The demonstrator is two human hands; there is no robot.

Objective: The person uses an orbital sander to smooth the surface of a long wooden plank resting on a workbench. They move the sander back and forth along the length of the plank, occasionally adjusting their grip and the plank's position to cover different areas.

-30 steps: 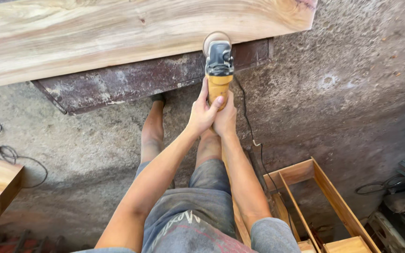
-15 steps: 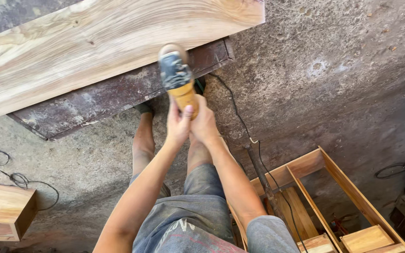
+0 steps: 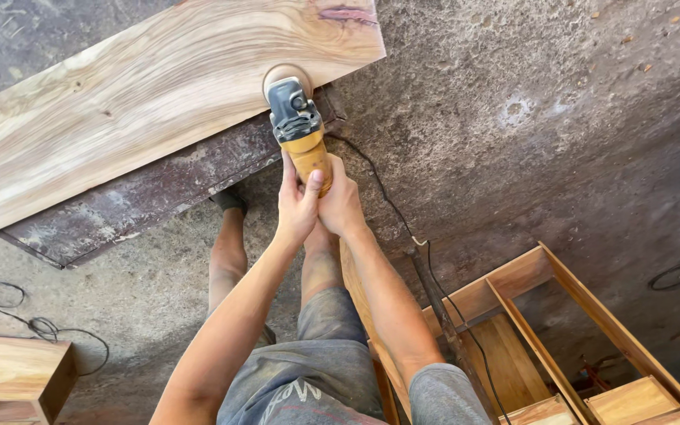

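Both of my hands wrap the yellow body of an angle grinder (image 3: 299, 126). My left hand (image 3: 297, 206) grips it from the left and my right hand (image 3: 340, 203) from the right, fingers overlapping. The grinder's grey head and round sanding disc rest on the near edge of a large pale wooden slab (image 3: 143, 94) with strong grain. The slab lies on a dark rusty metal base (image 3: 159, 193). A black power cord (image 3: 403, 228) runs from the grinder down past my right arm.
My legs in grey shorts stand on dusty concrete floor (image 3: 552, 118). A wooden frame with compartments (image 3: 560, 330) lies at lower right. A small wooden box (image 3: 17, 374) sits at lower left, beside loose black cable (image 3: 9, 303).
The view has shifted and the grinder has travelled along the slab's near edge, now close to the slab's right end. Both hands keep the same grip.
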